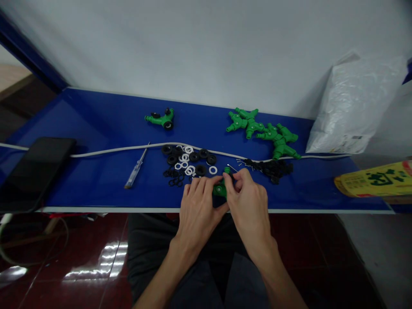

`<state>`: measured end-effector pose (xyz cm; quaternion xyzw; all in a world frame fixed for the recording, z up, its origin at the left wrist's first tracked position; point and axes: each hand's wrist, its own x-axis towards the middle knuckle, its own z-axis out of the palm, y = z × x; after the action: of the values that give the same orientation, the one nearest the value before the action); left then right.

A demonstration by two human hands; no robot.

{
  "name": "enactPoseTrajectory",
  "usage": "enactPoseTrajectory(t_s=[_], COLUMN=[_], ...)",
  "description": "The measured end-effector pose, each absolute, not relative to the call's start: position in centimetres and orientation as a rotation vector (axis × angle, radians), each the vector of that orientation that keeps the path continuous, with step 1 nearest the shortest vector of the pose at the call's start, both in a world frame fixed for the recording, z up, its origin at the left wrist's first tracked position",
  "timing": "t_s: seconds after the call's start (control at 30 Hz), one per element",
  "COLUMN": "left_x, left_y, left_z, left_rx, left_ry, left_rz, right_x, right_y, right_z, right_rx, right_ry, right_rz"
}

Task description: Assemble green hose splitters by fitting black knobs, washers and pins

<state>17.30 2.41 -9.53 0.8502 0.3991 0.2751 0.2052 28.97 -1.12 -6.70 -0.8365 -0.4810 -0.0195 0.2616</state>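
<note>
A green Y-shaped hose connector [220, 190] is held between my two hands at the front edge of the blue table. My left hand [200, 201] grips it from the left, with its fingers curled over it. My right hand [247, 198] is closed on its right branch, thumb and forefinger pinched together. A small dark part shows by those fingertips, but its shape is mostly hidden. Just beyond my hands lie black rubber rings [200, 170] and white washers [189, 171]. Small screws [240, 162] and a pile of small black parts [275, 171] sit to the right.
Several green connectors [249, 123] lie at the back right; another with black fittings [162, 119] is back left. A screwdriver [137, 168], a phone [35, 171] and a white cable [125, 148] are on the table. At right are a plastic-wrapped package [350, 107] and a yellow container [373, 179].
</note>
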Motion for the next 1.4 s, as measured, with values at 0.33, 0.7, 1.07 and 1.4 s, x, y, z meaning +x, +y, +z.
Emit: enactPoseTrajectory(t_s=[0.33, 0.7, 1.07, 1.4], left_x=[16.8, 16.4, 16.9, 18.4], left_y=[3.0, 3.7, 3.4, 4.4], left_z=[-8.6, -8.6, -8.2, -9.5], left_rx=[2.533, 2.615, 2.48, 2.316], left_ry=[0.963, 0.879, 0.927, 0.809], left_rz=[0.615, 0.658, 0.753, 1.094], right_x=[30.1, 36.5, 39.1, 38.7], right_y=[-3.0, -2.7, 0.8, 0.5], right_z=[-6.6, -4.5, -7.2, -6.9], right_rx=[-2.166, -1.994, -1.976, -2.003], right_ry=[-1.598, -1.668, -1.997, -2.173], right_rz=[-0.005, -0.059, 0.069, 0.034])
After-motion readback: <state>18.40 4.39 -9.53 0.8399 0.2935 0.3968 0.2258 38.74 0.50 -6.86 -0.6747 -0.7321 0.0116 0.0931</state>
